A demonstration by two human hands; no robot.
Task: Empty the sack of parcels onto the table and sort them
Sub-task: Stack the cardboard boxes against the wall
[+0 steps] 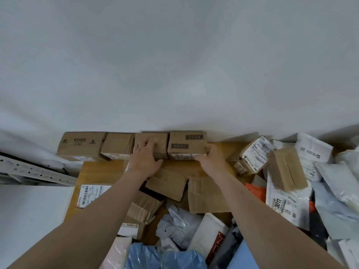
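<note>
Several brown cardboard boxes stand in a row against the white wall at the far edge of the wooden table (101, 169). My left hand (146, 159) lies with spread fingers on the top and front of the third box (157, 141). My right hand (210, 159) grips the front right corner of the fourth box (186, 144), which bears dark printed labels. A large box printed "INS BAHA" (81, 145) and a smaller box (116, 145) stand to the left of them.
Loose boxes (167, 183) and flattened cardboard (207, 195) lie below my hands. A heap of labelled boxes (254, 154), white mailers (285, 202) and grey bags (336, 206) fills the right side. Blue plastic (163, 257) lies at the near edge. A perforated metal rail (35, 169) runs on the left.
</note>
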